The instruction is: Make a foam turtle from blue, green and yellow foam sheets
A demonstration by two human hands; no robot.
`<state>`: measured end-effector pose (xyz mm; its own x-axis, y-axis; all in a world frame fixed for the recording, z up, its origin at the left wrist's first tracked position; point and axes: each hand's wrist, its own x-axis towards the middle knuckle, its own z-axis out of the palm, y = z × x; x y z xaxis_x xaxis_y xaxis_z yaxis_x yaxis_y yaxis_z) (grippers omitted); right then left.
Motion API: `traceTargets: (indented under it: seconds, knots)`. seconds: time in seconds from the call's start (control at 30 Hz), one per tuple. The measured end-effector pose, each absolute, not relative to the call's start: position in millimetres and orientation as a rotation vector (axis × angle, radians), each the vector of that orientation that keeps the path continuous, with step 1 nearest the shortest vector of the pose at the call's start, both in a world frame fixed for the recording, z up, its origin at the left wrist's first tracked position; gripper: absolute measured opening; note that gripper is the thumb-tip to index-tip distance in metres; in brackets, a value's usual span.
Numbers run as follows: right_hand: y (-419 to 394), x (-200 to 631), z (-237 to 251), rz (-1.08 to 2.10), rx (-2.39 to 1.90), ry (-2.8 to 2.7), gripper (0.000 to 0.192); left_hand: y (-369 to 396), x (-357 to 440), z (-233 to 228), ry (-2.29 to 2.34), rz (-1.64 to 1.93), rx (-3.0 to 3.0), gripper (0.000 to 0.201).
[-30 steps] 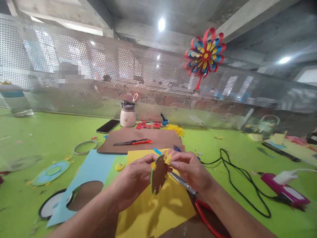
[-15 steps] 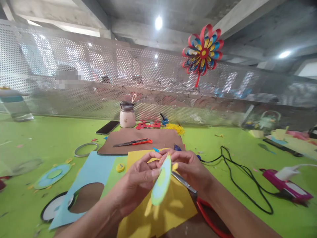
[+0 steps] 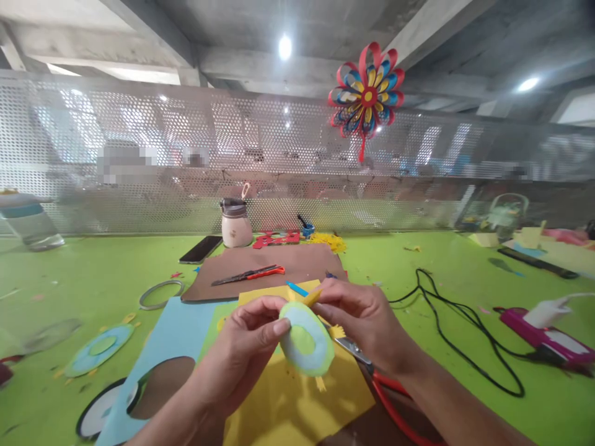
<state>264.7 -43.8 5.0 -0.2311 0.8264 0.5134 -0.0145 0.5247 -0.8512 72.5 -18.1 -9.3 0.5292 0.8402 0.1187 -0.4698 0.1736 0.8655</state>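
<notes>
The paper disc point(image 3: 307, 339) is pinched by both my hands point(image 3: 242, 347) point(image 3: 367, 322) above the yellow sheet point(image 3: 297, 402); squeezing hard could bend it.

The paper disc point(image 3: 307, 339) is light blue with a green rim and a green centre, and small yellow petals stick out at its edge. The sheet point(image 3: 297, 402) under it is yellow, next to a light blue sheet point(image 3: 174, 328) and a brown one point(image 3: 283, 263). The table point(image 3: 93, 272) is bright green. The scissors point(image 3: 248, 274) have orange-red handles. The hanging pinwheel point(image 3: 366, 98) is red, blue and yellow. The cable point(image 3: 465, 328) is black.
</notes>
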Motion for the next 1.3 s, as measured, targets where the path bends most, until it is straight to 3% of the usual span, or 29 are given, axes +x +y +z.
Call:
traceTargets:
  seconds: [0.23,0.5,1.3]
  knots:
    - [-43.8,273.7,8.9,0.626,-0.735,-1.696,0.01,-14.9,70.2,-9.9,0.47,1.083,1.27,0.006]
    - [-53.5,299.9,29.0,0.304,-0.664,-2.104,0.023,-16.7,63.5,5.8,0.27,1.134,1.757,0.011]
    - [-65.4,295.4,31.0,0.397,-0.545,-2.254,0.024,-14.4,63.6,4.7,0.242,1.067,1.795,0.008]
